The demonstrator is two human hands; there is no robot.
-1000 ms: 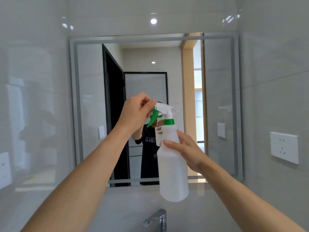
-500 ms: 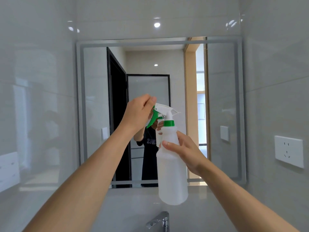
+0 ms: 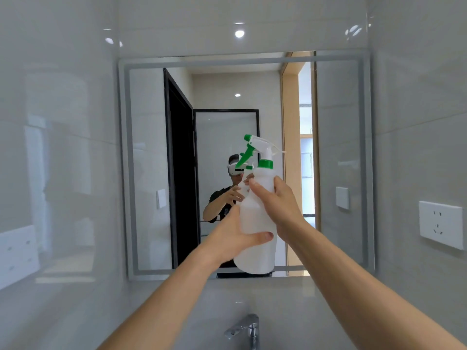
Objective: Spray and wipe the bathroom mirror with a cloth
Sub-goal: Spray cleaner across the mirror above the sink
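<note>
Both hands were raised in front of the bathroom mirror (image 3: 156,173), holding one spray bottle (image 3: 257,223) between them. The bottle was white and translucent with a green collar, green trigger and green nozzle tip; it stood nearly upright, tilted slightly, with the nozzle pointing up and left toward the glass.

Right hand (image 3: 278,200): fingers curled round the bottle's shoulder just under the collar, closed on it. Left hand (image 3: 232,236): wrapped round the lower body from the left, thumb (image 3: 260,236) lying across the near face, fingers hidden behind the bottle. Neither hand was on the trigger.

The bottle and both forearms blocked the lower centre of the mirror. The glass reflected the person with the bottle, a dark door frame on the left and a wood-coloured doorway on the right. The mirror had a frosted border strip all round.

Surroundings: glossy grey tiled walls on both sides; a white wall socket (image 3: 441,223) on the right wall, well apart from the mirror; a white panel (image 3: 17,256) on the left wall at the frame edge; a chrome tap (image 3: 245,329) near the bottom centre, below the mirror. A ceiling light glared off the tile above the mirror. No cloth could be made out in view.
</note>
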